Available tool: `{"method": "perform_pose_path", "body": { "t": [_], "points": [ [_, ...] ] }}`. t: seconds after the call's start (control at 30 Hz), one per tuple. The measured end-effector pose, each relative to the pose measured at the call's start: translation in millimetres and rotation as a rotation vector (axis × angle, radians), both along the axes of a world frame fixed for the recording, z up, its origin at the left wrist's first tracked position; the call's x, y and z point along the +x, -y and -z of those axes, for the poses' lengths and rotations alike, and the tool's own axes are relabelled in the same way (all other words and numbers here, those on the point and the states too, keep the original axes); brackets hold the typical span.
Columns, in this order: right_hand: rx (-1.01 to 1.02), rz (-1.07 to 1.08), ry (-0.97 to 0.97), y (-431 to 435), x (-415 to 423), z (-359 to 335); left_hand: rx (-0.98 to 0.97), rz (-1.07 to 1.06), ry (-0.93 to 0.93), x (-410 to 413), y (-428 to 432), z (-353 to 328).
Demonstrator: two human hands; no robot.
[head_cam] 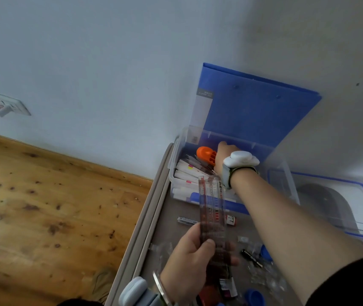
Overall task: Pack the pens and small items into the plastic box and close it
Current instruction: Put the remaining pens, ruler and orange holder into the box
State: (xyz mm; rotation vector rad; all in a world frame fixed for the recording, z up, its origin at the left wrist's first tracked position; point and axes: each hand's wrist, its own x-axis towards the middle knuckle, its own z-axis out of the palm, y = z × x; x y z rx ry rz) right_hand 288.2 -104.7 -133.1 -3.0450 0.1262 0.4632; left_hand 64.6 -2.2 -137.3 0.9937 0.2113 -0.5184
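Left hand (194, 250) pinches one clear ruler (212, 208), its long axis pointing straight ahead at the one open plastic box (288, 184), where the nearer right hand (225, 154) reaches inside beside one orange tool (206, 154), grip impossible to tell, and the one lid (352, 195) lies just right.

Clear plastic box (286, 184) open, centre right; white pens (185, 173) side by side inside; blue-rimmed lid (352, 206) off, far right; battery (186, 220) and ruler pack (212, 208) lower centre, outside.
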Motion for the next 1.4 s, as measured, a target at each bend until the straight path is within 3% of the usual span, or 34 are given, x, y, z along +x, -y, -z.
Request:
{"method": "perform_pose_path", "body": {
  "t": [0.23,0.4,0.53,0.67,0.77,0.87,1.0,1.1,1.23,1.3,1.4],
  "points": [
    [-0.107,-0.195,-0.041,-14.5,-5.9,-12.7,0.008,-0.006,-0.007,0.5,2.5,-2.2],
    [-0.050,-0.296,-0.124,-21.2,-15.9,-21.7,0.016,-0.014,-0.024,0.8,2.7,-3.6],
    [0.023,-0.323,-0.078,-17.2,-15.8,-15.7,0.031,-0.008,-0.022,0.8,1.0,-4.1],
    [0.271,-0.208,0.008,6.0,-13.1,-6.1,0.023,0.001,-0.023,2.1,2.4,-8.9],
    [0.210,-0.010,0.022,30.9,-11.2,-6.0,0.006,-0.002,-0.009,2.5,4.5,-17.2],
    [0.223,0.178,-0.082,44.7,-16.9,-4.1,0.000,-0.003,0.027,3.6,6.4,-24.4],
    [0.426,0.214,-0.197,33.5,-24.8,2.3,0.003,0.011,0.036,4.1,7.8,-27.6],
    [0.422,0.210,-0.160,30.8,-20.4,2.4,0.010,0.017,0.030,3.2,6.2,-26.8],
    [0.080,-0.019,0.049,37.7,-20.2,0.7,0.022,0.012,0.018,3.9,5.4,-24.5],
    [0.202,-0.154,0.155,32.8,-19.4,1.2,0.026,0.012,0.015,4.1,6.3,-23.8],
    [0.288,-0.308,0.115,16.8,-11.5,2.4,0.037,0.013,0.010,4.1,6.1,-22.2]
  ]
}}
